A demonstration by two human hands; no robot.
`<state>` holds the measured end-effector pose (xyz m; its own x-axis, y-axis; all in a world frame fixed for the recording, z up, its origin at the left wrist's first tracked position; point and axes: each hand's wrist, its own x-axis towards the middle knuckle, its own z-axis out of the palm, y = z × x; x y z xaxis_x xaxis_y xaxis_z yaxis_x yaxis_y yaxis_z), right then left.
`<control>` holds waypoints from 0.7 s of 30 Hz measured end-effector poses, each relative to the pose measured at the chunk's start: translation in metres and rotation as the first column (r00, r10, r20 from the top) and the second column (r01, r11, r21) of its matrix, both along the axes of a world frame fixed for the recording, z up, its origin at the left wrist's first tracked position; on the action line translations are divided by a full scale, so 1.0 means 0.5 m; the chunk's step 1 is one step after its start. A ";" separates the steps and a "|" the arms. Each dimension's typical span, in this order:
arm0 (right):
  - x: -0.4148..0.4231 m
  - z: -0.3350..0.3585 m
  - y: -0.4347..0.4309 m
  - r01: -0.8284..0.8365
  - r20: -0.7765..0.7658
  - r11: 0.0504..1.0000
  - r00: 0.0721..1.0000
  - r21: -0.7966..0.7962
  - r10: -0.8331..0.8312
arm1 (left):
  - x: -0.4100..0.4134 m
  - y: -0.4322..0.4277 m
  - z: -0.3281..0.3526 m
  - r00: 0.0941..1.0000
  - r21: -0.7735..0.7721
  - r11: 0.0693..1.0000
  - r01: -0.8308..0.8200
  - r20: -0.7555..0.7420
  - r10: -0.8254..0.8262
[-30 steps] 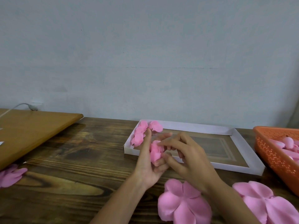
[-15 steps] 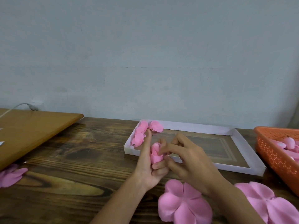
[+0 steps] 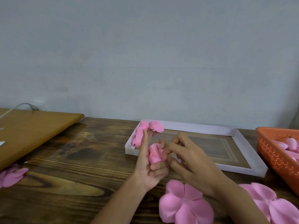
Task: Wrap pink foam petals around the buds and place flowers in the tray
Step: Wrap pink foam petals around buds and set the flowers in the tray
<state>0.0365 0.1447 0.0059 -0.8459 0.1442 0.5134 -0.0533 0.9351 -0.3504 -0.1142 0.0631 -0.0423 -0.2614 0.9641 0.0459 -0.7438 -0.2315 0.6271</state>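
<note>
A pink foam flower (image 3: 155,153), its petals rolled round a bud, stands upright in my left hand (image 3: 149,167), whose lower fingers curl round its base while the index finger points up. My right hand (image 3: 189,160) pinches the petal's right edge with thumb and fingertips. Just behind them lies the white-rimmed tray (image 3: 249,147), with several finished pink flowers (image 3: 142,132) in its far left corner. Two flat pink petal sheets lie near me, one (image 3: 186,204) under my right wrist and another (image 3: 273,206) at the right edge.
An orange perforated basket (image 3: 278,152) with pink buds stands at the right. A tan wooden board (image 3: 32,126) with a grey cable lies at the left, and more pink petals (image 3: 11,177) sit at the left edge. The dark wooden table (image 3: 72,159) meets a grey wall.
My right hand's fingers have shifted along the flower, drawing the petal tighter round the bud. The left hand has kept its hold and barely moved.
</note>
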 end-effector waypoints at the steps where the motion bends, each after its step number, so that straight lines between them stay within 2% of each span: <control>1: 0.000 0.000 0.000 -0.007 0.000 1.000 1.000 -0.011 0.007 | 0.001 0.000 0.001 1.000 -0.002 1.000 -0.004 0.008 0.004; 7: -0.004 -0.007 0.002 -0.023 -0.016 0.996 1.000 -0.085 0.022 | 0.003 0.002 -0.002 0.999 -0.032 0.999 -0.023 0.033 0.024; 12: -0.002 -0.010 0.005 0.009 0.010 1.000 1.000 -0.015 -0.009 | 0.003 0.007 -0.006 0.999 -0.085 0.996 -0.038 0.019 0.040; 16: -0.004 -0.012 0.003 0.018 0.049 0.999 0.999 0.027 -0.019 | 0.000 0.014 -0.016 0.995 -0.209 0.973 -0.092 0.019 0.099; 21: -0.009 -0.015 0.000 0.017 0.065 1.000 0.998 0.016 -0.018 | -0.001 0.016 -0.018 0.996 -0.230 0.972 -0.036 0.068 0.053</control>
